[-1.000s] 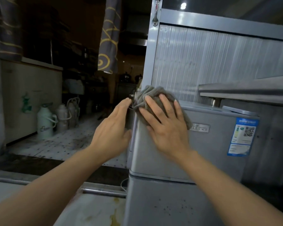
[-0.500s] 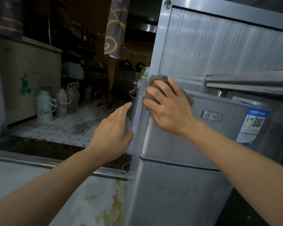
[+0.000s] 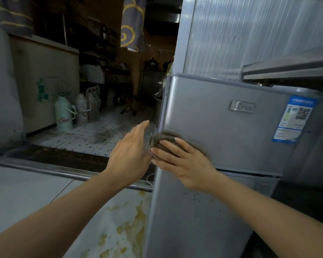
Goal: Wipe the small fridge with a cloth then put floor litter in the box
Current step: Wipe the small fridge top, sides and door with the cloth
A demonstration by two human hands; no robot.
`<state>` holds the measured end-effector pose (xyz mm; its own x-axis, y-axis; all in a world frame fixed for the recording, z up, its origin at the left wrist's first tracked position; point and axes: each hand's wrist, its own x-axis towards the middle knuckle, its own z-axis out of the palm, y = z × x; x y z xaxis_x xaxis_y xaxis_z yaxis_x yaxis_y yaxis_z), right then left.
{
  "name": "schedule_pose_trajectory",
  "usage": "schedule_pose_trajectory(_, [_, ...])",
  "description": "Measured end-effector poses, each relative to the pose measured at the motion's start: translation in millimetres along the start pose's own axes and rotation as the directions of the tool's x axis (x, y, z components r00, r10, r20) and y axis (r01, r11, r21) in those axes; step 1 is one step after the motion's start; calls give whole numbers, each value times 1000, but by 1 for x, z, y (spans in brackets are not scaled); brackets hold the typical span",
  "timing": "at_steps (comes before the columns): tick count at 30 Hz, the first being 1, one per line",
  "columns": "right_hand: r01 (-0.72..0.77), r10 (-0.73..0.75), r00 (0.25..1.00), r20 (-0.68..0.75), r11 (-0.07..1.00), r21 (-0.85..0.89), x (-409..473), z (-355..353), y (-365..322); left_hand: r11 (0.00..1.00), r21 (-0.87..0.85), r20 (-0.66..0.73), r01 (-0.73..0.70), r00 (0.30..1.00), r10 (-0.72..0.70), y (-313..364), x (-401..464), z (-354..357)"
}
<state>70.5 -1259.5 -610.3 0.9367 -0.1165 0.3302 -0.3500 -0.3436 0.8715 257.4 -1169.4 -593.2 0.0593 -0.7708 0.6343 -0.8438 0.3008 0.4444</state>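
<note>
While your right hand [image 3: 186, 164] presses the grey cloth [image 3: 166, 139] flat against the upper door of the small fridge [image 3: 222, 127], you are in the wiping step, and it looks only partly done. The cloth sits low on that door, at its left edge, just above the seam with the lower door [image 3: 190, 220]. Your fingers [image 3: 168, 146] lie fairly straight and spread over the bunched fabric, pushing it and not pinching it. Your left hand [image 3: 131, 153] hovers just beside the fridge's left edge, fingers straight and together, holding nothing; whether it touches the cloth I cannot tell.

Next, you would likely need to carry the cloth across the rest of the upper door, toward the small badge [image 3: 241, 107] and the blue label [image 3: 295, 120], then down to the lower door, where dark specks show. Keep the pressure flat so the cloth does not roll under your palm. No box or floor litter can be picked out in this view, so that part seems not yet begun.

The fridge front is smooth silver metal. To its left, pale floor [image 3: 26, 192] carries yellowish stains [image 3: 134, 220] near the fridge base. Beyond a dark sill lies a speckled tiled floor [image 3: 93, 135] with thermos flasks [image 3: 64, 112] standing near a pale cabinet [image 3: 45, 86]. A patterned curtain [image 3: 131, 25] hangs in the dim room behind.
</note>
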Motion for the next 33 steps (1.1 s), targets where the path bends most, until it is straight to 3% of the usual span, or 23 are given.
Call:
schedule_pose_trajectory(3, [-191, 187, 976, -114, 981, -27, -15, -8, 47, 1000, -8, -26, 28, 999, -28, 12, 4, 5])
schedule_pose_trajectory(5, [-372, 357, 907, -224, 928, -28, -20, -10, 80, 999, -2, -45, 38, 998, -38, 19, 11, 10])
schedule_pose_trajectory(9, [-541, 538, 806, -245, 839, 64, -26, 0, 79, 996, 14, -55, 90, 995, -89, 37, 25, 31])
schedule_pose_trajectory(14, [-456, 456, 877, -151, 889, 40, -82, 27, 3, 975, 50, -126, 215, 970, -207, 51, 32, 50])
schedule_pose_trajectory(18, [-399, 400, 907, -131, 916, 32, -92, 21, 17, 969, 27, -65, 244, 968, -242, 48, 38, 48])
schedule_pose_trajectory(23, [-669, 686, 694, -216, 727, 158, -33, -10, 74, 970, -6, -56, 245, 968, -245, 43, 40, 48])
schedule_pose_trajectory(29, [-685, 720, 668, -187, 693, 224, -53, -6, 85, 970, 11, -53, 241, 969, -240, 39, 40, 47])
schedule_pose_trajectory(31, [-776, 816, 557, -158, 578, 251, -78, 2, 90, 972, 4, -56, 234, 971, -233, 39, 40, 48])
schedule_pose_trajectory(33, [-868, 916, 382, -125, 402, 292, -94, 5, 89, 972, -8, -62, 235, 970, -235, 40, 39, 48])
